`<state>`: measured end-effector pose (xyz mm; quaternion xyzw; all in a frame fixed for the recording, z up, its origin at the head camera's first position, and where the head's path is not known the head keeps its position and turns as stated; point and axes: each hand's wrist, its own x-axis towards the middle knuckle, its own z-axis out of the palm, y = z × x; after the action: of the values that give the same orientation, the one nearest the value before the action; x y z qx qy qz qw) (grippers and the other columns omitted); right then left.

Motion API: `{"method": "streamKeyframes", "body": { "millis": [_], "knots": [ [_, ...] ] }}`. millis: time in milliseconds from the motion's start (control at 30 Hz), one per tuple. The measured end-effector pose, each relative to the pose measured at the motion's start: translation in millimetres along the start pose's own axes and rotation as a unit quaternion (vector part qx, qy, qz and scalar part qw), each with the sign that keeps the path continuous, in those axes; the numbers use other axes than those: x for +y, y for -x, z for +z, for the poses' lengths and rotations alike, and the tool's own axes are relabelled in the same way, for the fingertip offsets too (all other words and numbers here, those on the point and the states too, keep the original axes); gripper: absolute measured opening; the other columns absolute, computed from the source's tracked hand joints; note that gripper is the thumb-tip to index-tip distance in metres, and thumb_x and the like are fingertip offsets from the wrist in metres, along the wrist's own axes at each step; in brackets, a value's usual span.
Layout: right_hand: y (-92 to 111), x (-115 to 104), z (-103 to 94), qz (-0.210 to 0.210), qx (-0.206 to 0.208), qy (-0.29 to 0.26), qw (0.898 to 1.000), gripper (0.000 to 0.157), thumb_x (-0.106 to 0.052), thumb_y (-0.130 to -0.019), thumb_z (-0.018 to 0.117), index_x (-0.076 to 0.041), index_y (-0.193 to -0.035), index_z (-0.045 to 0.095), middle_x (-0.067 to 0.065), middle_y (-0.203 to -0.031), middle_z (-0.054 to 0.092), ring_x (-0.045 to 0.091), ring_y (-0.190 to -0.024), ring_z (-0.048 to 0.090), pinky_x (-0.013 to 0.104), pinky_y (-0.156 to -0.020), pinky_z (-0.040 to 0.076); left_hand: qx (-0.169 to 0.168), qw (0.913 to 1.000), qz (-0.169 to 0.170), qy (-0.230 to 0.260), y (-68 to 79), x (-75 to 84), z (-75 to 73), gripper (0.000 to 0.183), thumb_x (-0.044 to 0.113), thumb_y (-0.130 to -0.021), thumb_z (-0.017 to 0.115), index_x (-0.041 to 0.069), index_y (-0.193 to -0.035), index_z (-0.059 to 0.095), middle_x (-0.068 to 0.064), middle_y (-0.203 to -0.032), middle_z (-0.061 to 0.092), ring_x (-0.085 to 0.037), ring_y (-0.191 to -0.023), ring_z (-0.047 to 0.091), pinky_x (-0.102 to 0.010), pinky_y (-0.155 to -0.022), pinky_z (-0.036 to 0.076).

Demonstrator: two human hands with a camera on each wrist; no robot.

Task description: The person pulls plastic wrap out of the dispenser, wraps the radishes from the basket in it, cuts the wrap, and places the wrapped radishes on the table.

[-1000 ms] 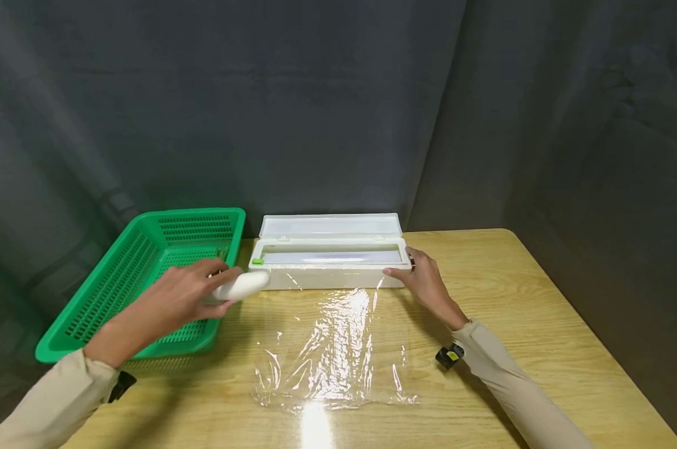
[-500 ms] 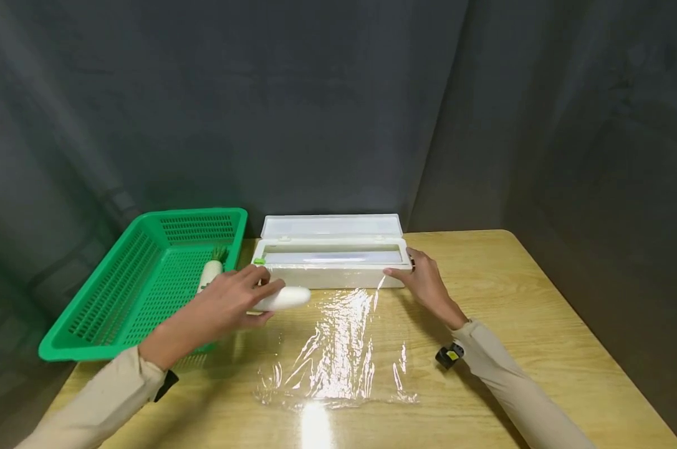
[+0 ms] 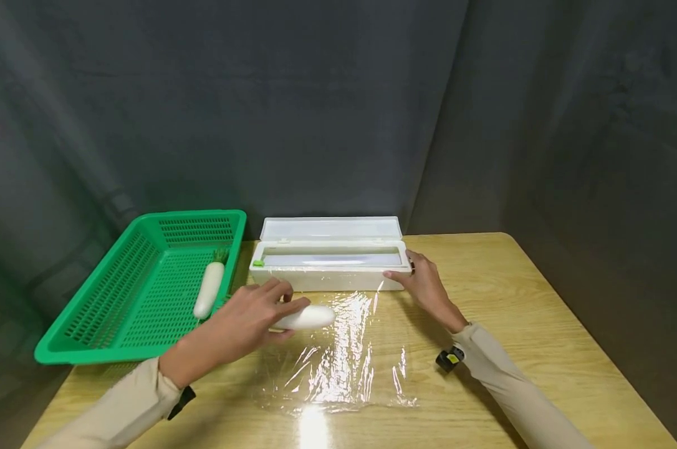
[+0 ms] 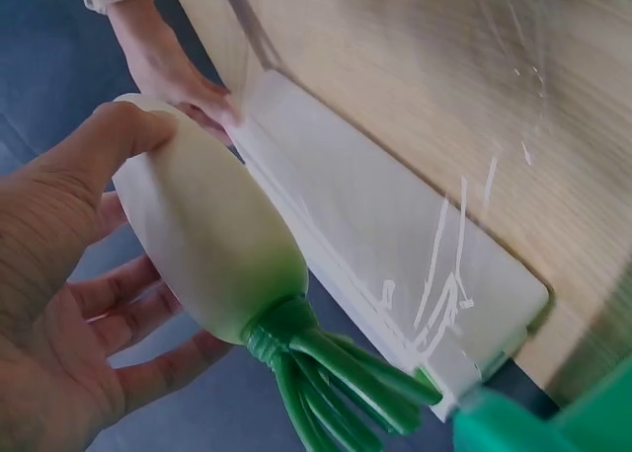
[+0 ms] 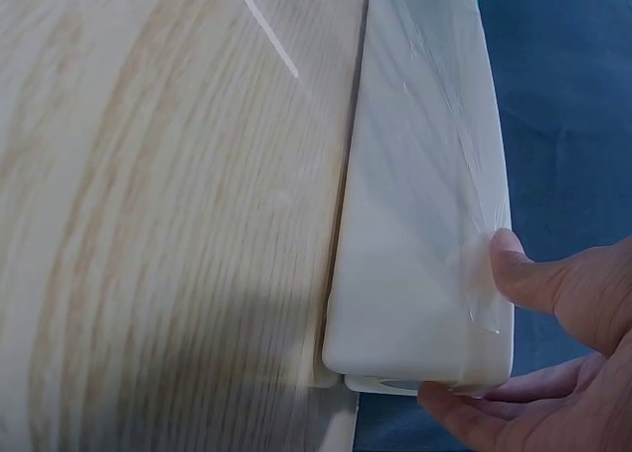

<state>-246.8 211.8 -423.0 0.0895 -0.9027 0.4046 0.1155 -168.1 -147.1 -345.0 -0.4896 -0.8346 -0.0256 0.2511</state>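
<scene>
The white radish point(image 3: 310, 318) has been carried rightward, away from the green basket point(image 3: 172, 293) that stands left of the dispenser box point(image 3: 327, 282), and is now held before the box's left half, over the clear film point(image 3: 344, 374). It is gripped snugly between thumb and fingers of the left hand point(image 3: 249, 319) (its green leaves point(image 4: 341, 378) are best seen from the left wrist); whether the film is touched cannot be told. With the arm shifted, a second radish point(image 3: 209, 290) has been uncovered in the basket. The box's right end is pinched, as before, by the right hand point(image 3: 428, 285). By judgement, the carry to the film is nearly completed, the box being steadied meanwhile.
</scene>
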Motion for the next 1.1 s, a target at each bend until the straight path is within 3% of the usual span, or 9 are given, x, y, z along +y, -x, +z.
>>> {"method": "streamKeyframes", "body": {
  "millis": [133, 333, 567, 767, 967, 1100],
  "knots": [
    [-1, -1, 2.0, -0.003, 0.002, 0.000, 1.000, 0.058, -0.016, -0.091, 0.083, 0.012, -0.135, 0.060, 0.031, -0.118, 0.065, 0.039, -0.101, 0.064, 0.050, -0.084, 0.055, 0.003, 1.0000, 0.004, 0.003, -4.1, 7.5, 8.1, 0.045, 0.027, -0.075, 0.093, 0.016, -0.115, 0.075, -0.001, -0.091, 0.058, -0.011, -0.075, 0.053, -0.020, -0.052, 0.044],
    [-4, -1, 2.1, -0.001, -0.005, 0.006, 1.000, 0.057, -0.018, -0.092, 0.083, 0.011, -0.135, 0.060, 0.030, -0.116, 0.065, 0.037, -0.098, 0.064, 0.045, -0.080, 0.055, -0.005, 0.9998, -0.009, 0.017, -10.4, 17.6, 26.3, 0.047, 0.032, -0.076, 0.091, 0.015, -0.117, 0.076, -0.003, -0.094, 0.061, -0.011, -0.076, 0.056, -0.019, -0.051, 0.045],
    [-3, 2, 0.5, 0.011, -0.005, 0.001, 1.000, 0.061, -0.020, -0.092, 0.083, 0.012, -0.137, 0.058, 0.030, -0.117, 0.065, 0.035, -0.096, 0.065, 0.042, -0.079, 0.053, -0.072, 0.9946, -0.031, 0.068, -15.9, 27.2, 42.8, 0.045, 0.035, -0.082, 0.087, 0.016, -0.122, 0.075, -0.004, -0.099, 0.065, -0.013, -0.081, 0.059, -0.018, -0.054, 0.042],
    [-2, 1, -1.5, 0.007, -0.001, 0.007, 1.000, 0.062, -0.019, -0.092, 0.083, 0.013, -0.138, 0.057, 0.032, -0.119, 0.065, 0.038, -0.100, 0.065, 0.047, -0.082, 0.054, -0.099, 0.9894, -0.038, 0.099, -24.1, 38.5, 54.7, 0.043, 0.036, -0.084, 0.084, 0.016, -0.122, 0.076, -0.003, -0.101, 0.067, -0.013, -0.083, 0.060, -0.018, -0.057, 0.043],
    [-2, 0, -0.2, 0.000, -0.006, -0.001, 1.000, 0.060, -0.018, -0.093, 0.082, 0.013, -0.138, 0.057, 0.033, -0.122, 0.065, 0.041, -0.106, 0.066, 0.052, -0.086, 0.055, -0.159, 0.9761, -0.046, 0.141, -25.9, 51.2, 68.6, 0.041, 0.035, -0.086, 0.084, 0.016, -0.122, 0.076, -0.002, -0.101, 0.067, -0.011, -0.083, 0.058, -0.018, -0.059, 0.042],
    [-2, 1, 0.7, 0.000, -0.006, 0.002, 1.000, 0.059, -0.017, -0.093, 0.082, 0.013, -0.137, 0.057, 0.032, -0.120, 0.065, 0.039, -0.103, 0.066, 0.049, -0.084, 0.055, -0.176, 0.9708, -0.052, 0.154, -24.3, 54.8, 74.3, 0.042, 0.034, -0.086, 0.084, 0.016, -0.122, 0.075, -0.002, -0.102, 0.067, -0.010, -0.082, 0.057, -0.019, -0.061, 0.043]
  ]
}}
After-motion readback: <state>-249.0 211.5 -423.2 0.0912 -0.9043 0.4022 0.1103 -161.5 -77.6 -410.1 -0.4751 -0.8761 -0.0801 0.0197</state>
